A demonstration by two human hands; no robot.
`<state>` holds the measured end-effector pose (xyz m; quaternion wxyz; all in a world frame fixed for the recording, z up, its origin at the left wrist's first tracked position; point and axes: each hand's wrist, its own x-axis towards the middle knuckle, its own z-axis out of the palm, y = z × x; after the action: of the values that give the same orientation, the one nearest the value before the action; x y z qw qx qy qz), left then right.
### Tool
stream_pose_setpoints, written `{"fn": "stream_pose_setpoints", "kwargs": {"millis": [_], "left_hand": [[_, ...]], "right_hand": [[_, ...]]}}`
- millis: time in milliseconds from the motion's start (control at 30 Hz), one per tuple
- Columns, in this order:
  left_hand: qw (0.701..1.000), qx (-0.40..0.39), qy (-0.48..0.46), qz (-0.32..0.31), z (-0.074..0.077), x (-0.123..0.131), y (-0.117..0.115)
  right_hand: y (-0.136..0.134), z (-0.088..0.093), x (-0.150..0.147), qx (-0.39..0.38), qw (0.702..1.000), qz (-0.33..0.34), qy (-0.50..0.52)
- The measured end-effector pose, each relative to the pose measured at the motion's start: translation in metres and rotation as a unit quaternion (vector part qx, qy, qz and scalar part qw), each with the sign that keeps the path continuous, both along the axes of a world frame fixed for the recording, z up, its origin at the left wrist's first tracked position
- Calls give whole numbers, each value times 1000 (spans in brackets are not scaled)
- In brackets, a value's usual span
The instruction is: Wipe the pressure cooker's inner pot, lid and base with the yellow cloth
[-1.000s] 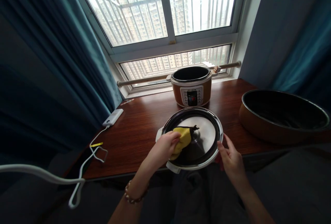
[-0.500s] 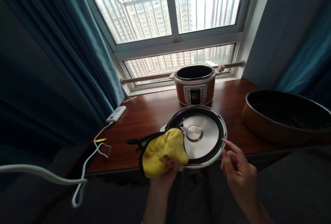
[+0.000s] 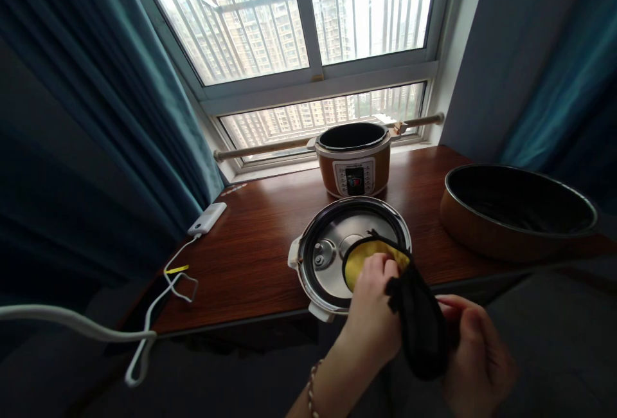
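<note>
A round steel cooker lid point(image 3: 328, 257) lies upside down at the front edge of the wooden table point(image 3: 255, 244). My left hand point(image 3: 373, 305) is closed on a yellow cloth with a black edge point(image 3: 371, 254) and presses it on the lid's right half. The cloth's black part point(image 3: 419, 325) hangs down toward me. My right hand point(image 3: 475, 357), fingers curled, is at that black part below the table edge; whether it grips the cloth is unclear.
An orange electric pressure cooker base point(image 3: 354, 161) stands open by the window. A large dark pot point(image 3: 515, 209) sits at the right. A white power bank point(image 3: 208, 218) with a cable point(image 3: 159, 302) lies at the left. Teal curtains point(image 3: 96, 116) hang on both sides.
My left hand carried the cloth from the lid's left side, off its front, and now onto its right half. My right hand left the lid's rim and dropped toward the hanging black part.
</note>
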<state>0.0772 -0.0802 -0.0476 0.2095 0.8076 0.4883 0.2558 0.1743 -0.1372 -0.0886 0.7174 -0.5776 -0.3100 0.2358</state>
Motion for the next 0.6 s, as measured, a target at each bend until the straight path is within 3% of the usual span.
{"fn": "stream_pose_setpoints", "kwargs": {"millis": [133,233,433,600], "left_hand": [[985,9,151,86,-6,33,9],[970,7,200,140,-11,44,17],[968,13,225,107,-11,46,29],[974,35,211,70,4,36,39]], "right_hand": [[13,-4,4,-17,995,-12,98],[24,-5,6,28,986,5,167],[29,-12,10,84,974,32,208],[23,-25,11,26,974,69,213]]}}
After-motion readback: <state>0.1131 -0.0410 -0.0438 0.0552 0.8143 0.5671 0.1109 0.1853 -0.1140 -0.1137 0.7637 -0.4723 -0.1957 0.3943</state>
